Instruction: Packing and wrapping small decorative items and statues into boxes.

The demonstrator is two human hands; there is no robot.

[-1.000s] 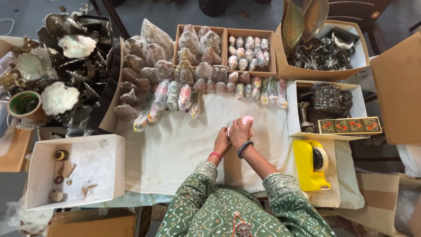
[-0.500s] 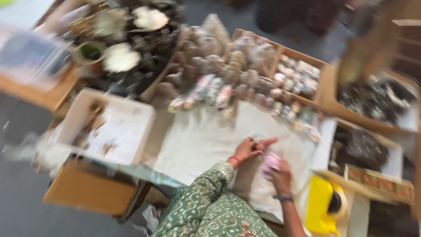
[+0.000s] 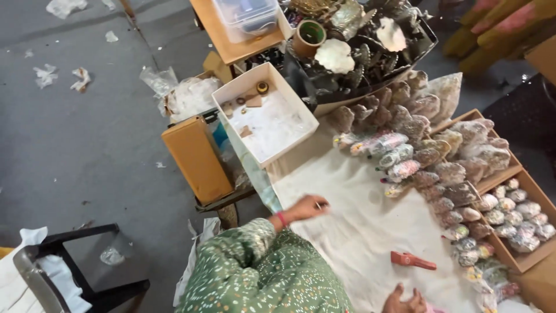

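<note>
Left hand [image 3: 304, 207] fingers pressed together, resting on white cloth [image 3: 359, 232], steadying it; right hand [image 3: 402, 301] half cropped, grip unclear; red tool [image 3: 412, 260] between them.

A white open box [image 3: 272, 116] stands at the table's left end, holding small bits. Below it sits a plain brown carton [image 3: 198, 157]. Two brown cardboard trays [image 3: 509, 174] at right hold plastic-wrapped items. A clear plastic tub [image 3: 246, 14] rests on a top board.
</note>
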